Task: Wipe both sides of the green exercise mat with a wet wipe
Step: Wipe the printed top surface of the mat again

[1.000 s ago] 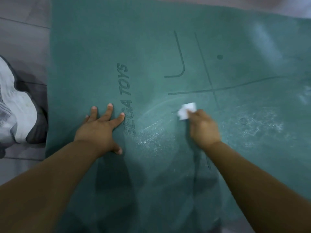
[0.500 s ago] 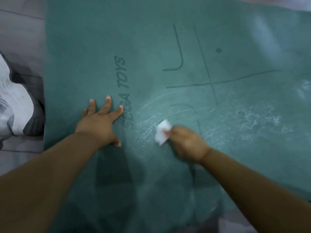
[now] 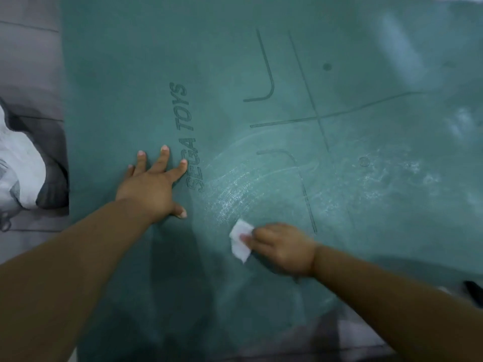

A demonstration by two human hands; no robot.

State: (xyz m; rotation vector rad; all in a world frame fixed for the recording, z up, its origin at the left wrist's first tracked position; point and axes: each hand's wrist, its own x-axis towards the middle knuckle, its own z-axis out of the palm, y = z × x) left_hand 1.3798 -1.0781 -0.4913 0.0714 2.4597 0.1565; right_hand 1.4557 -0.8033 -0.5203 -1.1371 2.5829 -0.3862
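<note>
Head view showed the green exercise mat [image 3: 183, 61] filling the frame; the left hand [image 3: 150, 185] lay flat, fingers spread, while the right hand [image 3: 283, 248] pinched a wet wipe [image 3: 240, 240] at lower center.

Large green exercise mat [image 3: 339, 61] cut off by top, right, bottom frame edges. Folded white wet wipe [image 3: 240, 240] partly hidden under right hand [image 3: 283, 248] fingers. White-grey object [image 3: 18, 168] left of mat cropped, unidentifiable. Small black item [image 3: 474, 292] off mat's lower right cropped, unidentifiable.
</note>
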